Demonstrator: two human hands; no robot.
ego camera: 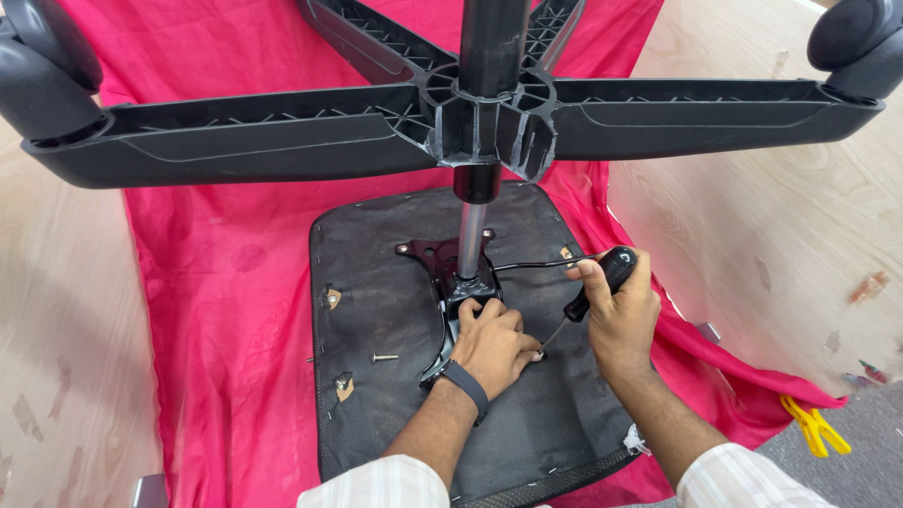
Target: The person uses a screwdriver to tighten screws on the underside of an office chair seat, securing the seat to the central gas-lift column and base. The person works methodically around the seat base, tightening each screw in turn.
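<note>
Your right hand is closed around the black handle of a screwdriver, its tip angled down toward the black metal seat plate just beside your left hand, which presses on that plate with fingers curled. A loose screw lies left of your left hand on the upturned seat underside, and beyond both hands the gas column rises to the five-arm chair base, all over a red cloth on the wooden surface
</note>
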